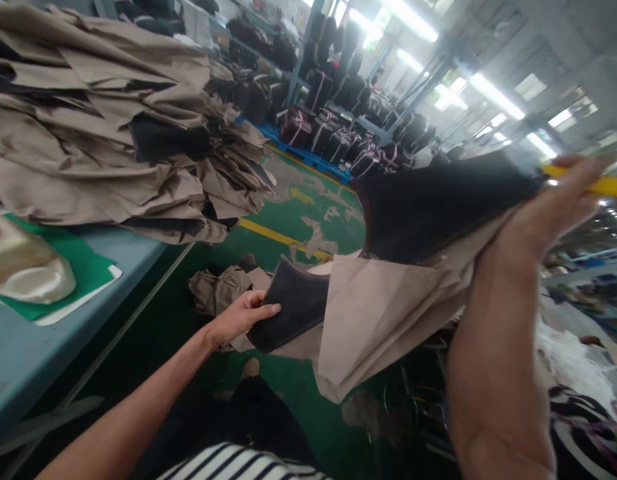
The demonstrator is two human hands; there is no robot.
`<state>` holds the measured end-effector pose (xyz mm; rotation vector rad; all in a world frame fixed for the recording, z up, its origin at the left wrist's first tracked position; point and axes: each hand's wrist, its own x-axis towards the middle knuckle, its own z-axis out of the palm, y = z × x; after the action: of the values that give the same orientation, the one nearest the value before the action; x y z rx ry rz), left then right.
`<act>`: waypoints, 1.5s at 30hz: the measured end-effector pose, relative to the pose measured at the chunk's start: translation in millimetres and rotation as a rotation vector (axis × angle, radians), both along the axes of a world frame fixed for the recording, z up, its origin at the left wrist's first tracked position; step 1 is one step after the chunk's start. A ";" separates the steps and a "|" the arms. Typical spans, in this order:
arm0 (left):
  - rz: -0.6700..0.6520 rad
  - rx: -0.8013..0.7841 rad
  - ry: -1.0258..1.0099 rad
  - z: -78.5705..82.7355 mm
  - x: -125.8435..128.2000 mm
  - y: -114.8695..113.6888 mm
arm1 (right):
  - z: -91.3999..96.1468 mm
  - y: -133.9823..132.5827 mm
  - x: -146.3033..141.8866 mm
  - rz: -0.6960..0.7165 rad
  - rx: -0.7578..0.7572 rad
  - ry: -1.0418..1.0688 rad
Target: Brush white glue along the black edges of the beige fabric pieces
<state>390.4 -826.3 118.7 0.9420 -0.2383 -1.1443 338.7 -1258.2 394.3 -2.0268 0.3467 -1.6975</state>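
Observation:
My left hand [241,317] pinches the lower corner of a dark fabric panel [293,303], thumb on top. My right hand [543,223] is raised at the right and grips a bundle of tan and black cut fabric pieces [388,293] that hangs between both hands. A yellow stick-like object [603,185] pokes out beside my right fingers; I cannot tell what it is. My bare forearms reach in from the bottom, over a striped shirt.
A tall stack of tan and black fabric pieces [103,127] lies on the blue table [33,347] at left, beside a green mat [83,267]. More tan pieces [215,287] lie on the green floor. Tied dark bundles [333,133] sit on blue pallets behind.

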 end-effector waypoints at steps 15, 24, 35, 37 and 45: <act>0.223 0.235 0.315 28.3 -4.1 -34.7 | -207.9 87.6 -46.8 0.219 0.337 0.624; 0.375 0.442 0.392 13.5 -10.6 -34.8 | -251.7 207.1 -107.4 0.532 0.213 0.724; 0.499 0.285 0.384 66.0 -6.6 -24.7 | -240.4 222.2 -61.9 0.534 -0.117 0.635; 0.492 0.248 0.344 66.4 -5.2 -16.6 | -222.7 209.5 -55.1 0.588 -0.170 0.643; 0.762 0.425 -0.647 63.1 -23.3 22.1 | -166.6 179.1 -52.4 0.667 -0.310 0.751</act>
<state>367.1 -804.2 181.8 1.5927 -0.1283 -0.1572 286.3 -1079.1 227.7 -2.5538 -0.3628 -0.5844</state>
